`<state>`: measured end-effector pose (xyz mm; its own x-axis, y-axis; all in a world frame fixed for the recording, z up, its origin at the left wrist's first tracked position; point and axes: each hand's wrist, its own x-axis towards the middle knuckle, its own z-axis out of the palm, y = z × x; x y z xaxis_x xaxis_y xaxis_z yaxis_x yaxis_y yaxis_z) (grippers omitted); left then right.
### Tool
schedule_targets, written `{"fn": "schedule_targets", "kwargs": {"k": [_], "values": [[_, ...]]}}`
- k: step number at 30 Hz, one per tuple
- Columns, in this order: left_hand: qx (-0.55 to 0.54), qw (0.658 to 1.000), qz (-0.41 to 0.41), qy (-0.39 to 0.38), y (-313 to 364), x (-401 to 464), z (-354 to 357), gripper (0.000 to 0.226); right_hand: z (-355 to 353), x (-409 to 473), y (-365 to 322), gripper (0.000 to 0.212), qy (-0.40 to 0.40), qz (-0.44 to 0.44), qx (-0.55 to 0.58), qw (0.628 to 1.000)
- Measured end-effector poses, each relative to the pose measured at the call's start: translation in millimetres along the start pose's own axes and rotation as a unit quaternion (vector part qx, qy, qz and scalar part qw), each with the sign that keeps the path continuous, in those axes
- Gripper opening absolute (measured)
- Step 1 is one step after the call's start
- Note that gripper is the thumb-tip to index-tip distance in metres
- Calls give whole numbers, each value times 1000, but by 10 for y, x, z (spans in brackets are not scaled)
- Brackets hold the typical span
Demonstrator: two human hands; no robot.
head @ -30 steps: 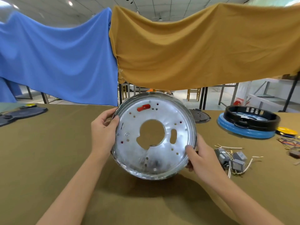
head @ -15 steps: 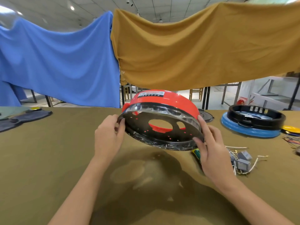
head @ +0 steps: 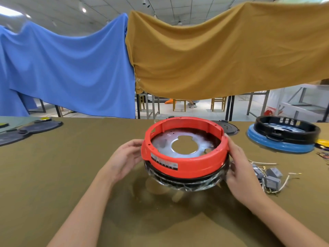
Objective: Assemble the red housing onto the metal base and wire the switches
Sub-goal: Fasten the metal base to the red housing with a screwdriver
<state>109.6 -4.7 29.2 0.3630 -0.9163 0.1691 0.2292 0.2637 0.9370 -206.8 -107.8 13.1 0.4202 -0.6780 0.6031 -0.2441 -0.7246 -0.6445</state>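
Two hands hold a red ring on a shiny metal dish in the middle of the frame.

The left hand [head: 124,159] touches the left side of the red ring [head: 185,157] with loosely bent fingers. The ring sits on the metal dish [head: 183,145], tilted and held just above the brown surface [head: 71,166]. The right hand [head: 238,172] grips the right side, fingers curled round the edge. At the lower right, small gray switches [head: 270,177] with wires lie on the surface.
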Motion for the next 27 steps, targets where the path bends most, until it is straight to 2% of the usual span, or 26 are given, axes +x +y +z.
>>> {"fn": "schedule_targets", "kwargs": {"k": [2, 5, 9, 14, 17, 20, 21, 23, 25, 27], "values": [[-19, 1000, -19, 0, 8, 2, 25, 25, -9, -16, 11, 97, -19, -13, 15, 1000], [49, 999, -11, 15, 20, -8, 58, 52, 16, -35, 2, 94, -39, -26, 63, 997], [79, 997, 6, 18, 43, -32, 78, 64, 10, -44, -68, 79, -33, -19, 113, 993], [78, 997, -1, 24, 51, -25, 75, 35, -1, -81, -134, 69, -29, 18, 121, 992], [83, 993, -25, 84, 30, -4, 104, 15, 11, -87, -152, 51, -10, 76, 184, 980], [103, 985, -71, 121, 19, 3, 88, 14, 53, -96, -230, 33, -7, 181, 320, 930], [108, 983, -87, 124, 19, -5, 76, 22, 55, -93, -258, 29, 0, 212, 354, 911], [98, 981, -115, 124, 40, -33, 69, 24, 24, -73, -291, 24, 16, 255, 382, 888], [108, 978, -116, 134, 33, -10, 63, 10, -5, -68, -296, 21, 7, 270, 345, 899], [165, 970, -100, 147, 16, 21, 65, 16, 9, -95, -296, 22, -31, 266, 264, 927]]}}
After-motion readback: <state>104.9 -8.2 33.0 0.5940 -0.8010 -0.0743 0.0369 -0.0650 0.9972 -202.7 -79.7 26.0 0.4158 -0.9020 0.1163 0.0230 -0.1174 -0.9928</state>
